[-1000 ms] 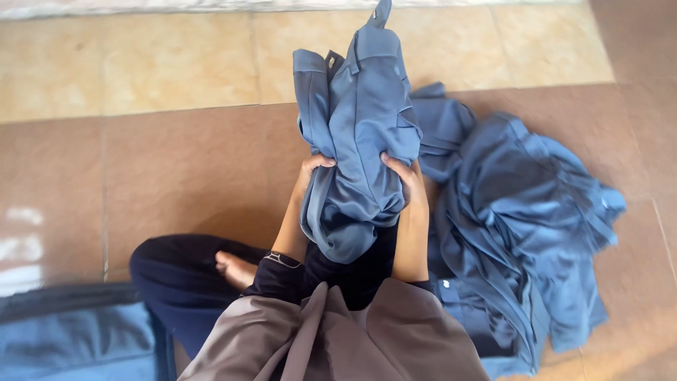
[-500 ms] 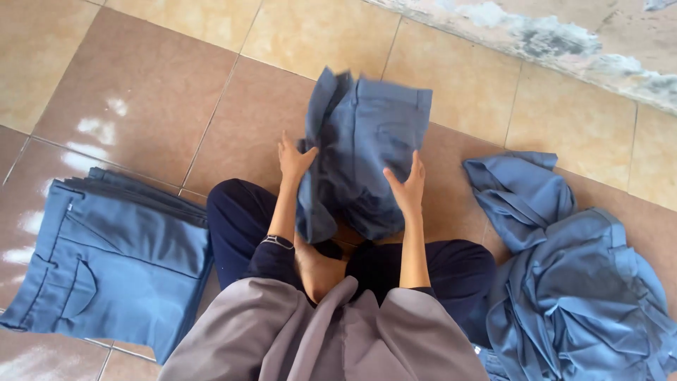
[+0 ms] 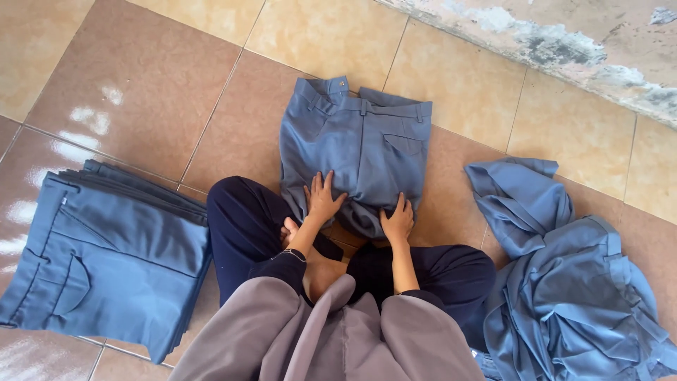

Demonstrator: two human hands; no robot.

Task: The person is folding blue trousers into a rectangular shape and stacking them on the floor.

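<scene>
In the head view, a person sat cross-legged on the tiled floor (image 3: pixel 141 77), dark navy trouser legs (image 3: pixel 243 226) folded under a grey garment (image 3: pixel 324 339). Straight ahead of the knees lay a folded pair of blue-grey trousers (image 3: pixel 367 148), waistband pointing away toward the far wall, back pocket facing up, its near fold bunched against the person's shins. The left hand (image 3: pixel 322 200) lay flat on the near left part of that pair, fingers spread and palm down, gripping nothing. The right hand (image 3: pixel 399 220) pressed on the near right edge of the same pair, fingers slightly apart and curled over the fold; whether it pinched the cloth I could not tell. The two hands were near each other but apart.

On the floor to the person's left rested a neat stack of folded blue-grey trousers (image 3: pixel 113 254), edges squared, touching the left knee. To the right sat a loose, rumpled heap of the same blue-grey garments (image 3: pixel 564 296), just beside the right knee. A stained, peeling wall base (image 3: pixel 564 49) ran along the far right corner
</scene>
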